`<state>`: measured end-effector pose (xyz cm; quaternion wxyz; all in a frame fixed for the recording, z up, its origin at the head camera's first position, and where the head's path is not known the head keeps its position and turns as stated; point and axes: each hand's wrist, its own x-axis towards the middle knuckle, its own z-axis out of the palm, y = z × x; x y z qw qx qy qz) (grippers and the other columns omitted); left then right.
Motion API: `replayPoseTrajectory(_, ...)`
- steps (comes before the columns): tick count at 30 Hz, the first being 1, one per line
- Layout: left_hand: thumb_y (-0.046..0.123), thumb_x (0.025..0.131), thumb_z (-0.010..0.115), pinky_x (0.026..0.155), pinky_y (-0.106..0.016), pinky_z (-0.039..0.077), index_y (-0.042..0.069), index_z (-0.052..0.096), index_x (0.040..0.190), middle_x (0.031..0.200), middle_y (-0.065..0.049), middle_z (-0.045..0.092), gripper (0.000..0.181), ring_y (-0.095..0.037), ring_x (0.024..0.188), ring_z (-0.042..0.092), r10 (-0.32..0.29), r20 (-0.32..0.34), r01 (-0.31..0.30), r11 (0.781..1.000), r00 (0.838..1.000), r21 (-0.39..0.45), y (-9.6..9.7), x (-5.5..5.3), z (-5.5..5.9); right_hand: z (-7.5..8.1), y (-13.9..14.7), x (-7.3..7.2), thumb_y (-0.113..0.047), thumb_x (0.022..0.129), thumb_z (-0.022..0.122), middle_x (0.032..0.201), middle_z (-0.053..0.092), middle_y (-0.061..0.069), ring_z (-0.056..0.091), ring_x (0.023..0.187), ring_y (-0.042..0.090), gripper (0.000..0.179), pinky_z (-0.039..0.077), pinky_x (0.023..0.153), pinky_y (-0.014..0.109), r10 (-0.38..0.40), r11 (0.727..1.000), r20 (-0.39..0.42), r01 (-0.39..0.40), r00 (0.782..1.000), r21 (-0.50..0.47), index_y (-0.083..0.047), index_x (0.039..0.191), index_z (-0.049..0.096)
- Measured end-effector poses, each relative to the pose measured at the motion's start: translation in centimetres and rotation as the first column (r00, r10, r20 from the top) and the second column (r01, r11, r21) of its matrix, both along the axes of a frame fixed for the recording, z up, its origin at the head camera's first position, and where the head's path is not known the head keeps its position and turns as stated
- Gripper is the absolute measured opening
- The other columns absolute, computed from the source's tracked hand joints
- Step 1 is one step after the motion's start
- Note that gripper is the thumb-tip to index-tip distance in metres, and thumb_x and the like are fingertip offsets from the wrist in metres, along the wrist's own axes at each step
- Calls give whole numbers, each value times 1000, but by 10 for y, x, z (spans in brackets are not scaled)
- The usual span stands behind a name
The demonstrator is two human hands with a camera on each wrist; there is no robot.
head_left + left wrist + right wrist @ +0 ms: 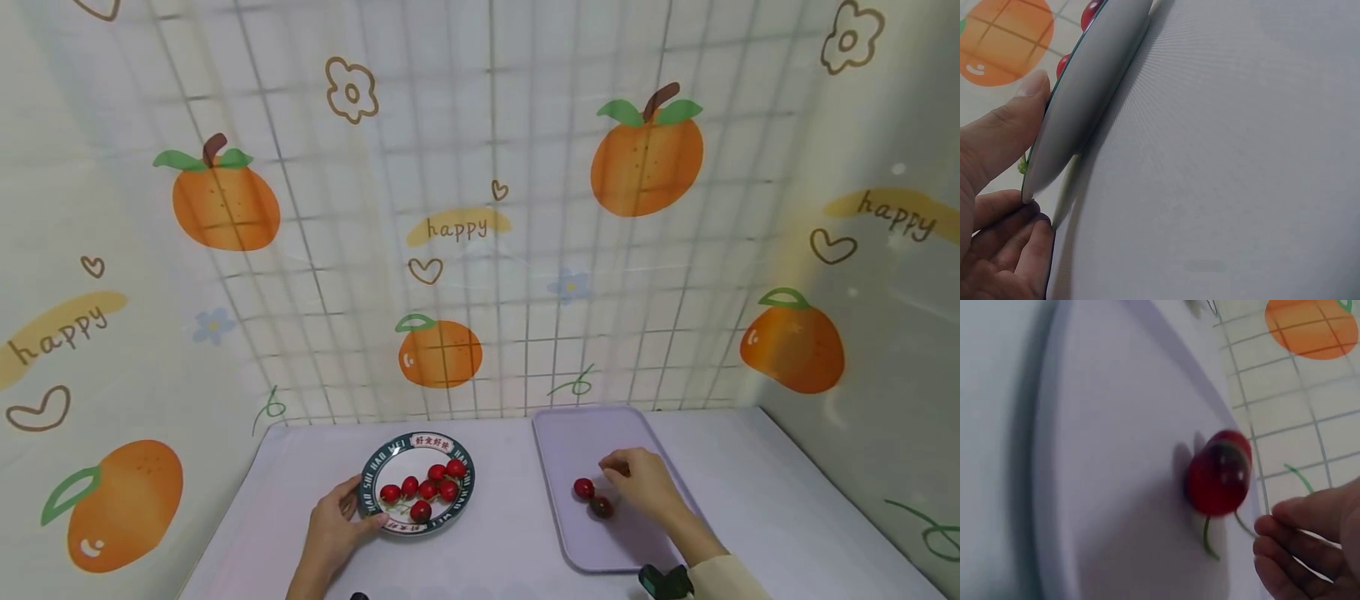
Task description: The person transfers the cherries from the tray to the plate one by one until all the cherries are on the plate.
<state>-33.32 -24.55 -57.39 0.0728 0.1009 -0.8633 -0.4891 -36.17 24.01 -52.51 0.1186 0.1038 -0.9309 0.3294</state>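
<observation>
My left hand (330,527) grips the near left rim of a round plate (372,467), thumb on top and fingers curled at its outer edge. The plate is white with a dark green lettered border, and several red cherries (427,490) with green stems lie on it. On a pale purple tray (592,433) are two cherries, one bright red (583,489) and one darker (601,507), side by side. Above them, my right hand (643,482) has its thumb and fingertips (1264,525) drawn together, pinching a thin green cherry stem (1245,526).
Both dishes stand on a white table (502,500), the plate left of the tray. A curtain printed with oranges (440,354) hangs behind over a wire grid. A small dark object (359,596) shows at the bottom edge. A dark green band (666,582) sits by the right sleeve.
</observation>
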Motion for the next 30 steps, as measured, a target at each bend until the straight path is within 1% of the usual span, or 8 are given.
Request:
replayPoseTrajectory(4,29,67,101,113,-49,49,-5,52,149,154,-30,49,101,-47,142,48,-2,-2,2,1000,1000,-5,1,0,0,-3,10,4,3,90,74,93,78,10,71,81,22,8,63,72,37,36,999,22,-36,999,8,2,96,79)
replayPoseTrajectory(10,29,69,100,113,-48,49,-5,53,149,153,-29,50,98,-46,141,49,-7,-15,7,1000,1000,-18,0,0,-1,-7,20,11,2,87,78,90,79,7,73,81,21,9,64,74,34,88,996,30,-88,996,8,0,96,79)
replayPoseTrajectory(14,30,69,100,113,-47,49,-5,53,148,153,-29,51,98,-46,141,50,-7,-19,7,1000,1000,-13,0,0,-2,-11,25,14,3,84,80,90,78,5,71,78,16,15,63,71,29,142,990,43,-142,989,1,0,98,79)
replayPoseTrajectory(17,32,68,100,113,-47,49,-5,53,148,153,-29,51,100,-46,142,49,-6,-13,6,1000,1000,-13,0,1,-2,-13,28,15,3,82,81,90,78,5,69,76,12,18,61,67,26,177,984,38,-177,983,-1,1,100,79)
replayPoseTrajectory(21,33,67,100,113,-47,49,-5,53,148,153,-29,50,101,-46,142,49,-2,-8,2,1000,1000,-16,-1,1,-1,-14,30,15,3,79,83,89,78,5,67,75,9,21,60,65,25,203,979,29,-203,979,-3,1,99,79)
replayPoseTrajectory(24,33,67,100,112,-47,50,-5,53,148,153,-29,50,101,-46,142,49,-1,-7,1,1000,1000,-17,-1,0,-1,-14,30,17,4,77,85,88,77,2,67,75,8,23,60,66,24,213,977,33,-213,976,-15,-1,99,79)
replayPoseTrajectory(27,33,68,100,112,-47,50,-5,53,148,154,-29,50,101,-46,142,49,-2,-4,2,1000,1000,-15,0,1,0,-15,30,17,3,76,86,87,77,0,68,75,8,24,59,65,25,222,975,35,-221,974,-24,-2,98,78)
replayPoseTrajectory(30,33,68,100,113,-48,49,-5,53,149,154,-29,50,101,-46,142,49,-4,-3,4,1000,1000,-11,0,0,0,-17,29,17,4,75,86,88,76,-1,69,76,11,25,60,67,25,213,977,39,-212,976,-27,-3,98,78)
